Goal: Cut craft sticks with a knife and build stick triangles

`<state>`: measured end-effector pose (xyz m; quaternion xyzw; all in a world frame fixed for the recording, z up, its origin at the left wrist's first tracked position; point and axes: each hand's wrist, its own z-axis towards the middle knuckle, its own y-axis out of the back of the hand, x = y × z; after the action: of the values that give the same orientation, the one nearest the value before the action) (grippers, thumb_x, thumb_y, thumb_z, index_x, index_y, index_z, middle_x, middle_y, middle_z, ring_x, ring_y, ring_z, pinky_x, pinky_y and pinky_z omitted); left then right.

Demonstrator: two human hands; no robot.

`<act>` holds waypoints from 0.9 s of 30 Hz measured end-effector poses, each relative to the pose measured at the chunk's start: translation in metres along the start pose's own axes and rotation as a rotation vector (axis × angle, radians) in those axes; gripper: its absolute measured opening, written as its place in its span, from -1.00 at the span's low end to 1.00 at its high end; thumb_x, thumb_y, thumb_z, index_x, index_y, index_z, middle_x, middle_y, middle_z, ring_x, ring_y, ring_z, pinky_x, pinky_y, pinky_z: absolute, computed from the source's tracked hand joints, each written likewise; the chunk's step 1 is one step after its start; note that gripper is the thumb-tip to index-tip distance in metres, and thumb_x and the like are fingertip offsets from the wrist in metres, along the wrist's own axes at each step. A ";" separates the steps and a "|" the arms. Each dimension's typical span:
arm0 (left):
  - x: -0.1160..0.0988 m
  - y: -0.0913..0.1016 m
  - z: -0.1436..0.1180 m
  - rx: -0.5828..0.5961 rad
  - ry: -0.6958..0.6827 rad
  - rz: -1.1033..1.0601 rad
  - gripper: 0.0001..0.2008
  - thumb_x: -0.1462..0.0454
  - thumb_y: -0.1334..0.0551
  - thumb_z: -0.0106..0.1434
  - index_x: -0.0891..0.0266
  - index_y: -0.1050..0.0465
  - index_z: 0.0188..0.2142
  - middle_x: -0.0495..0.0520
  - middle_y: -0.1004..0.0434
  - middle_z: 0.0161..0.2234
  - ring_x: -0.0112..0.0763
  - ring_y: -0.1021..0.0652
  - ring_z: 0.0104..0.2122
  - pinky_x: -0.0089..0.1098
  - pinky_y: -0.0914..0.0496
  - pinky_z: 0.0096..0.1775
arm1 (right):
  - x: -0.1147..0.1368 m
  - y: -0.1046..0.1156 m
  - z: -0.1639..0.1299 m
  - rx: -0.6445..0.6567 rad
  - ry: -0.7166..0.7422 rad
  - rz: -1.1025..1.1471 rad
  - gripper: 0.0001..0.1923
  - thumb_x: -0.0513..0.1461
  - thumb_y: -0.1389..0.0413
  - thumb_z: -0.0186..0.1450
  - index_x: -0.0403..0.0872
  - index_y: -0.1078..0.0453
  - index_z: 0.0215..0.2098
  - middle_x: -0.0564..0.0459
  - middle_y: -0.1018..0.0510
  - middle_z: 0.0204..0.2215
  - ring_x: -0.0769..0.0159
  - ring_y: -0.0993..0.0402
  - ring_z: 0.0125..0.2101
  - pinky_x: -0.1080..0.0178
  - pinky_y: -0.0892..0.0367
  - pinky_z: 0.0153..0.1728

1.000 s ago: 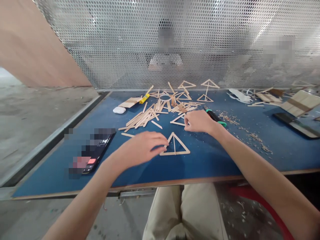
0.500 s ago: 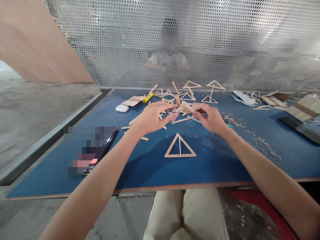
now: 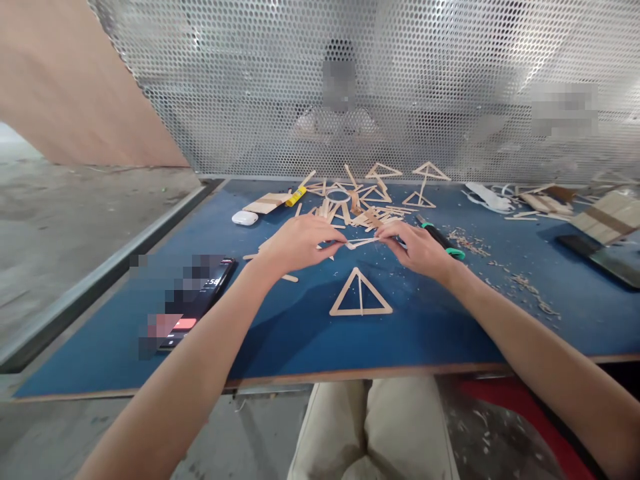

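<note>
My left hand [image 3: 307, 243] has thumb and fingertips pinched on the left end of a narrow V of joined craft sticks [image 3: 363, 243]. My right hand [image 3: 417, 247] grips the other end, so the sticks span the gap between both hands, just over the table. Closer to me, a triangle of craft sticks [image 3: 361, 311] with a middle bar lies flat. Behind my hands is a heap of loose craft sticks [image 3: 393, 215], with a brown paper band [image 3: 371, 219] among them. A tool with a black and green handle [image 3: 439, 238] lies beside my right hand.
More stick triangles [image 3: 419, 199] lie at the back by a perforated metal panel [image 3: 240, 87]. On the blue table [image 3: 295, 340] are a phone [image 3: 213, 287], a white case [image 3: 245, 218], a yellow tube [image 3: 296, 196], a tape ring [image 3: 338, 195], wood scraps [image 3: 530, 287] and a dark device [image 3: 600, 260].
My hands have let go of a piece with a brown band, now back on the heap. They have come down and taken hold of the V of sticks. The front triangle stays put.
</note>
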<state>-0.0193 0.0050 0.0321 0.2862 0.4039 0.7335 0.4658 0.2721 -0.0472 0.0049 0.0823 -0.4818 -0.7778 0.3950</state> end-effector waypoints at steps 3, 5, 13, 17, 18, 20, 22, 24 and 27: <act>-0.004 0.000 0.001 -0.050 0.008 -0.042 -0.79 0.25 -0.19 0.40 0.16 -0.64 -0.17 -0.01 -0.70 -0.26 -0.36 -0.64 -0.23 -0.33 -0.47 -0.12 | 0.001 0.000 0.000 -0.041 0.007 0.024 -0.88 -0.21 0.07 0.51 0.04 -0.26 -0.04 -0.09 -0.58 0.00 0.14 -0.51 0.08 0.03 -0.43 0.04; -0.006 -0.002 0.001 -0.051 0.015 -0.047 -0.79 0.21 -0.23 0.38 0.15 -0.62 -0.08 0.01 -0.70 -0.16 -0.34 -0.64 -0.16 -0.30 -0.47 -0.05 | 0.001 -0.002 0.000 -0.104 0.014 0.076 -0.91 -0.22 0.08 0.51 0.04 -0.23 -0.06 -0.10 -0.58 -0.01 0.15 -0.51 0.07 0.03 -0.45 0.01; -0.001 -0.007 0.001 -0.145 0.018 0.072 -0.76 0.19 -0.19 0.43 0.12 -0.66 -0.17 -0.01 -0.73 -0.25 -0.35 -0.67 -0.25 -0.31 -0.51 -0.20 | 0.001 -0.004 0.002 -0.118 0.002 0.145 -0.90 -0.18 0.04 0.51 0.03 -0.25 -0.05 -0.10 -0.56 -0.02 0.15 -0.52 0.04 0.02 -0.44 0.03; 0.000 -0.005 0.000 -0.148 0.007 0.052 -0.77 0.20 -0.19 0.43 0.12 -0.66 -0.18 -0.02 -0.73 -0.27 -0.39 -0.67 -0.27 -0.34 -0.52 -0.21 | -0.004 0.002 0.002 -0.048 0.000 0.043 -0.80 -0.17 0.02 0.49 0.04 -0.38 0.01 -0.05 -0.59 -0.02 0.15 -0.52 0.03 0.03 -0.43 0.06; 0.000 -0.005 0.000 -0.151 0.004 0.042 -0.78 0.20 -0.20 0.42 0.12 -0.66 -0.18 -0.02 -0.73 -0.27 -0.40 -0.67 -0.27 -0.35 -0.51 -0.20 | -0.006 0.002 0.002 -0.045 0.006 0.037 -0.79 -0.18 0.03 0.49 0.04 -0.40 0.01 -0.04 -0.60 -0.03 0.16 -0.52 0.03 0.03 -0.43 0.05; 0.000 -0.005 0.000 -0.170 -0.004 0.038 -0.79 0.20 -0.21 0.42 0.12 -0.66 -0.21 -0.03 -0.72 -0.30 -0.40 -0.67 -0.28 -0.34 -0.51 -0.20 | -0.009 0.001 0.002 -0.051 0.012 0.039 -0.77 -0.19 0.02 0.49 0.04 -0.43 0.01 -0.03 -0.62 -0.05 0.17 -0.53 0.01 0.05 -0.45 0.03; 0.000 -0.004 0.000 -0.181 -0.009 0.045 -0.80 0.19 -0.23 0.41 0.11 -0.65 -0.22 -0.04 -0.72 -0.32 -0.41 -0.66 -0.30 -0.33 -0.49 -0.21 | -0.011 -0.001 0.002 -0.063 0.019 0.044 -0.77 -0.20 0.02 0.49 0.03 -0.45 0.00 -0.02 -0.63 -0.05 0.20 -0.55 -0.02 0.07 -0.46 0.01; 0.000 -0.004 0.000 -0.183 -0.008 0.048 -0.81 0.18 -0.23 0.41 0.10 -0.65 -0.21 -0.05 -0.72 -0.32 -0.41 -0.66 -0.30 -0.32 -0.48 -0.21 | -0.013 -0.002 0.002 -0.076 0.026 0.049 -0.77 -0.19 0.01 0.49 0.02 -0.46 0.00 -0.01 -0.64 -0.05 0.21 -0.56 -0.02 0.09 -0.47 0.01; 0.004 -0.005 -0.002 -0.164 0.000 0.039 -0.81 0.17 -0.24 0.41 0.10 -0.65 -0.20 -0.05 -0.72 -0.29 -0.40 -0.66 -0.29 -0.33 -0.48 -0.21 | -0.016 -0.004 0.001 -0.075 0.017 0.051 -0.76 -0.18 0.00 0.48 0.03 -0.48 -0.01 0.01 -0.65 -0.04 0.20 -0.56 0.00 0.08 -0.47 0.03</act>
<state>-0.0199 0.0089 0.0273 0.2548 0.3368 0.7732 0.4731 0.2798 -0.0346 -0.0018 0.0616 -0.4508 -0.7844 0.4216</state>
